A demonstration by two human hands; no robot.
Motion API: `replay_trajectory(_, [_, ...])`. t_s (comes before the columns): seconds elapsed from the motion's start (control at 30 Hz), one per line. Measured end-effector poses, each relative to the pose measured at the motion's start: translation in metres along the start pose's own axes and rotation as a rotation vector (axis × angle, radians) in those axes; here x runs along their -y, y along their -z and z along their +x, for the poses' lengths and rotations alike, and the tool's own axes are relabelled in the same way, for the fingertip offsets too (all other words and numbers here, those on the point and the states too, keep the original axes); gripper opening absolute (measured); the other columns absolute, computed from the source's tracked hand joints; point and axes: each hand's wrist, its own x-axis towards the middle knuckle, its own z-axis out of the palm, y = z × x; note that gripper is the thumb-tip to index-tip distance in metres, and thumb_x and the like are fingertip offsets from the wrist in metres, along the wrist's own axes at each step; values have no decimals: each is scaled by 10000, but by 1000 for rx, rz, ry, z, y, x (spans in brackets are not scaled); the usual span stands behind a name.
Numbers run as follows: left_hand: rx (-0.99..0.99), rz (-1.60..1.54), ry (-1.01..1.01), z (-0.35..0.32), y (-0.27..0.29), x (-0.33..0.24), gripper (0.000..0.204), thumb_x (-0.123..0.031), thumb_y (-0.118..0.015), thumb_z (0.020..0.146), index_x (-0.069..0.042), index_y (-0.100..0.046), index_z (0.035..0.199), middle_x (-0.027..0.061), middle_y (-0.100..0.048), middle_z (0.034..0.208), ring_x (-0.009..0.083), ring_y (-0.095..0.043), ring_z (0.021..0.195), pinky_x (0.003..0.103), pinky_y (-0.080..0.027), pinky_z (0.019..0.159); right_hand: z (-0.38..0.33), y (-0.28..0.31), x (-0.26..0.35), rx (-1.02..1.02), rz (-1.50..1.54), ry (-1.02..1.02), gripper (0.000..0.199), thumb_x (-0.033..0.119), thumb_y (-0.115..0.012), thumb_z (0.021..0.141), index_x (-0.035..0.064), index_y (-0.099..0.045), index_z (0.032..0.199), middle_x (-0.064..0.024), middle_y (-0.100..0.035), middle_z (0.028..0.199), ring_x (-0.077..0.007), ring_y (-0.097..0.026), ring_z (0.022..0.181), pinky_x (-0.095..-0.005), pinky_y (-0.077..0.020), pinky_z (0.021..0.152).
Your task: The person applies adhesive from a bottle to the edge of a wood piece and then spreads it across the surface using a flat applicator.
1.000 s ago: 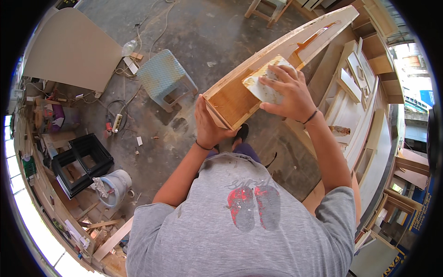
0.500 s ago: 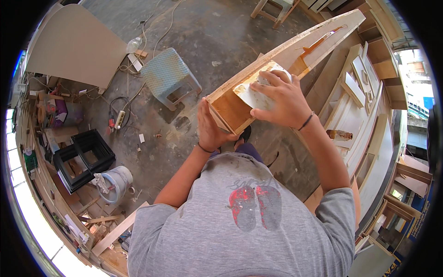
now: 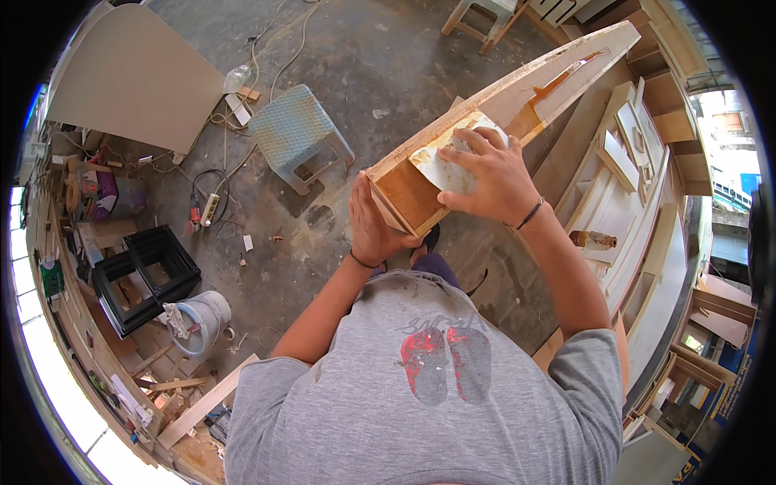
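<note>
A long wooden board (image 3: 566,58) stretches from my hands toward the far right. Its upper face carries a wet amber, glue-like coat (image 3: 411,194) at the near end and a thicker amber streak (image 3: 552,87) farther along. My right hand (image 3: 489,168) holds a flat white spreader (image 3: 444,170), smeared with amber, against that face; its fingers lie over the top and the thumb is at the near side. At the board's near left corner, my left hand (image 3: 374,220) grips the end, fingers along the edge and thumb across the end face.
A pale blue stool (image 3: 293,129) stands beyond my left hand. On the left are a power strip (image 3: 210,209), black frames (image 3: 148,279) and a white bucket (image 3: 200,322). Stacked panels (image 3: 622,234) line the right side, with an amber-stained bottle (image 3: 594,240) on them.
My right hand and the spreader have shifted slightly toward me. A little more of the amber patch shows beyond the spreader. My left hand keeps its place at the board's end.
</note>
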Motion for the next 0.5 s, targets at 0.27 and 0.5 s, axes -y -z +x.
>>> replay_trajectory(0.27, [7,16,16,-2,-1,-1,1484,-550,-893,525,76,24,1510,315,-219,1490,475,-285,1376,535,-268,1120,0,7,-4,17,24,12,595,517,-722,688,214,-702,1200,-97,-549,1363,-300,-437,1325,-638,-267,1051])
replay_trajectory(0.5, [-12,11,23,-2,-1,2,1489,-505,-910,510,56,29,1519,299,-224,1495,454,-282,1385,527,-262,1125,-7,12,-3,96,3,-23,609,502,-727,659,206,-707,1190,-105,-563,1346,-311,-444,1312,-659,-275,1024])
